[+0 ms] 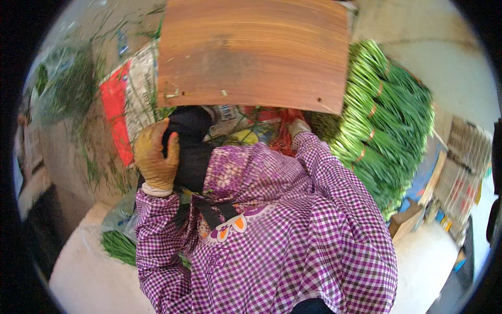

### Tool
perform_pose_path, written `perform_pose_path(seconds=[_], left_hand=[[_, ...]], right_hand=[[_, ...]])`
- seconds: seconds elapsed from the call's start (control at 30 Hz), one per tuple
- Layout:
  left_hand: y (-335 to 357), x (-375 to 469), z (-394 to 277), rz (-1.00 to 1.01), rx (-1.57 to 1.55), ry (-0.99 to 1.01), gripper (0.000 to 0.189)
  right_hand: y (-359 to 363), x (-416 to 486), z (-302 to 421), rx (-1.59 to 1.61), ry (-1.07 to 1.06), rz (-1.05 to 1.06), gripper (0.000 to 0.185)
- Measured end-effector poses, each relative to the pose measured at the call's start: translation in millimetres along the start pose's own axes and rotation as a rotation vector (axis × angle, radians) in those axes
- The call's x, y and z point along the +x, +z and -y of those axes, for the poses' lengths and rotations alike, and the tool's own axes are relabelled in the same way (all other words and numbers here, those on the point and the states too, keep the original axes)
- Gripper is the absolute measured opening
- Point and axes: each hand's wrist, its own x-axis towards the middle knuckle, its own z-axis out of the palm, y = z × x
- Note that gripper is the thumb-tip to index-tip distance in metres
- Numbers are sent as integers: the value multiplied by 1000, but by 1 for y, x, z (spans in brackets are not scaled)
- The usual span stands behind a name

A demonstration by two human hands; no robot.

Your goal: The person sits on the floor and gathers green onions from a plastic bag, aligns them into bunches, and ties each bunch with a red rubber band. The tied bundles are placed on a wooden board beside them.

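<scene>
My left hand [157, 155], in a yellowish work glove, rests against my dark-trousered knee [192, 123]. Its thumb stands apart from the fingers, and nothing shows in its grasp. My right hand [299, 126] reaches down by the near edge of a wooden board [251, 55]; the fingers are largely hidden. Right beside that hand hangs a tangle of red strings or ties [285, 133], but whether it grips them cannot be made out. On the board lie a few small plant scraps.
Bundles of long green chive-like stalks [392, 125], tied with orange bands, are stacked at the right. A red and white woven sack [117, 114] lies at the left among loose green leaves. More greens [119, 247] lie near my left elbow. Flattened cardboard [459, 172] is at far right.
</scene>
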Motion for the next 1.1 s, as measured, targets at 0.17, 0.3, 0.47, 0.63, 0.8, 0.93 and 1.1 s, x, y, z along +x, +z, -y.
perform_pose_path(seconds=[0.17,0.3,0.47,0.63,0.8,0.93,1.1], left_hand=[[-6,4,-1,-8,-99,-73,31],[-6,3,1,-50,-88,-49,30],[-5,-2,4,-83,-99,-16,29],[-2,-10,14,-124,-135,-28,26],[3,-23,25,-191,-43,-26,24],[5,-23,27,-208,-76,-8,25],[2,-24,22,-170,-112,-83,27]], right_hand=[[-5,8,6,-547,-299,-28,30],[2,11,-8,-966,-521,-71,25],[15,-9,-20,-1223,-702,46,27],[-15,-111,-21,-531,-632,315,26],[-115,-218,-1,163,-1031,-698,19],[-189,-214,47,56,-1192,-1081,28],[-218,-132,105,-263,-906,-1007,45]])
